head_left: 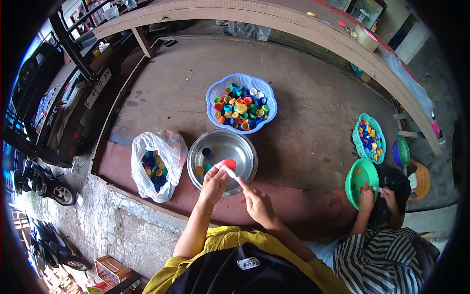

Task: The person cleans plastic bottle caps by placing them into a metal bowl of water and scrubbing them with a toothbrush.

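My left hand is closed, pinching a red bottle cap above a steel bowl. My right hand grips a slim white tool, whose far end meets the left fingertips beside the cap. What kind of tool it is cannot be made out. A few loose caps lie in the bowl, among them a dark blue cap and a yellow cap. Left of the bowl stands a white plastic bag with caps inside. A blue basket heaped with coloured caps sits behind the bowl.
At right, a co-worker's hands work over a green basin, near a teal basket of caps. A wooden rail borders the far side of the brown tabletop. Motorbikes stand at left.
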